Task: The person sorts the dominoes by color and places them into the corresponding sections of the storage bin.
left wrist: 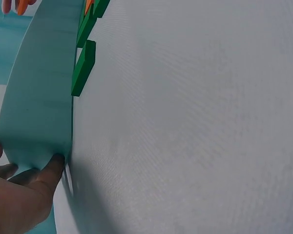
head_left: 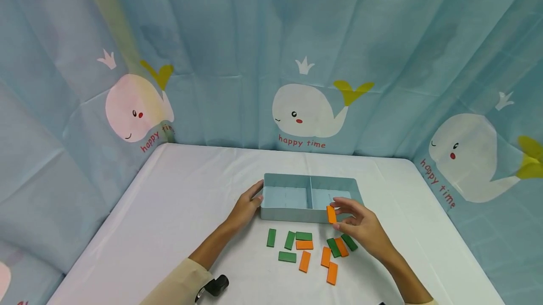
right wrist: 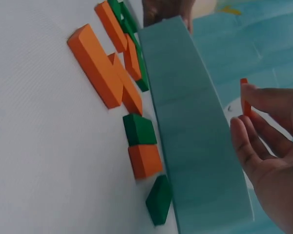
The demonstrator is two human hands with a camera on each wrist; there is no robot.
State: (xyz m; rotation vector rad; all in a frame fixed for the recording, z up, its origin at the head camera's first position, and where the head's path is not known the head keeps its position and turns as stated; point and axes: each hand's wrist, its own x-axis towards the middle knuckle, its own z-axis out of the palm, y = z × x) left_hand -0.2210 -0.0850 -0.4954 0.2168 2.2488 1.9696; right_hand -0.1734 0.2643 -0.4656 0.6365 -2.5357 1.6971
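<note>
A pale blue-green box (head_left: 283,214), split by a divider (head_left: 311,193) into two compartments, stands on the table. My left hand (head_left: 246,207) rests against its left end; in the left wrist view the fingertips (left wrist: 57,158) touch the box's lower corner. Between thumb and fingers, my right hand (head_left: 360,225) pinches an orange block (head_left: 331,214), raised at the box's front wall near the right compartment. Seen from the right wrist, that block (right wrist: 245,96) shows edge-on above the rim. Both compartments' visible floors hold no blocks.
Several green blocks (head_left: 287,257) and orange blocks (head_left: 304,262) lie flat in front of the box, some touching. White cloth (head_left: 152,229) covers the table. A blue curtain (head_left: 237,107) with whale prints hangs behind and at both sides.
</note>
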